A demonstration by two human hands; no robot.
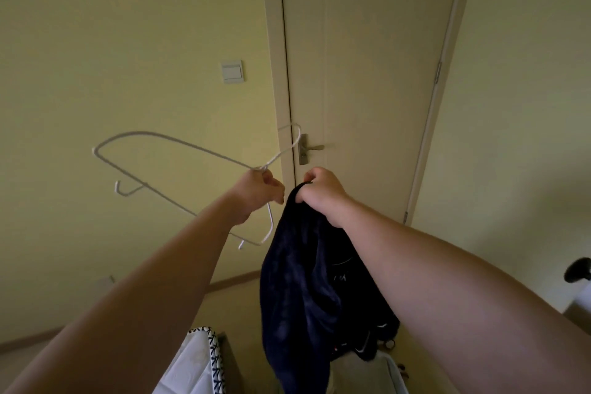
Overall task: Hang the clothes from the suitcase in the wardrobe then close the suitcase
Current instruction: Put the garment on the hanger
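Observation:
My left hand (pixel 257 193) grips a white wire hanger (pixel 153 166) near the base of its hook and holds it up, tilted, in front of the wall. My right hand (pixel 323 193) pinches the top edge of a dark navy garment (pixel 300 291), which hangs down from it in folds. The two hands are close together at chest height, just apart. Below, at the bottom edge, part of the open suitcase shows: a white quilted lining with dark stitching (pixel 198 361) and a pale rim (pixel 395 371). The wardrobe is out of view.
A closed cream door (pixel 367 73) with a metal lever handle (pixel 308 149) stands straight ahead. A light switch (pixel 232 71) sits on the yellow wall to its left. More dark clothing (pixel 377 339) lies low by the suitcase. A dark rounded object (pixel 577 269) shows at the right edge.

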